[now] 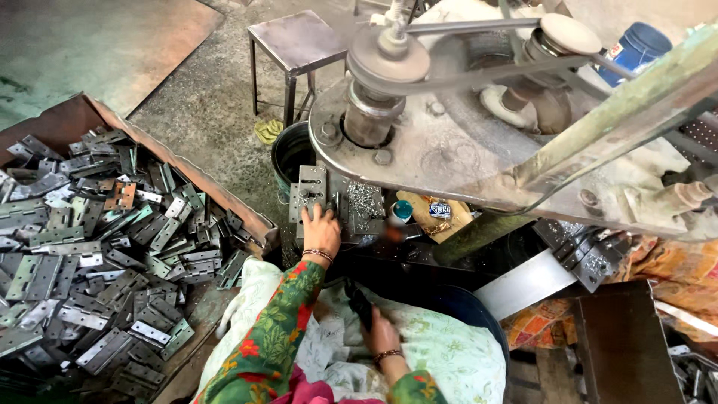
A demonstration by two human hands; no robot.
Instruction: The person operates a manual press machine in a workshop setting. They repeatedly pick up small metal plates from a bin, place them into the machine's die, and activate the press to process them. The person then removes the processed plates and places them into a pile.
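Left hand [320,224], frame centre, lies flat with fingers spread on a grey hinge plate [311,191] under the machine [419,150]. Right hand [378,329], lower centre, is closed around a dark object [359,303]. Hinge pile [97,247] fills the left

Single head-worn view, looking steeply down from above the lap and forward onto the belt-driven machine [449,112]. Close range. Crate of metal hinges [97,239] left of the fingers [318,221]; stool [295,41] beyond them.
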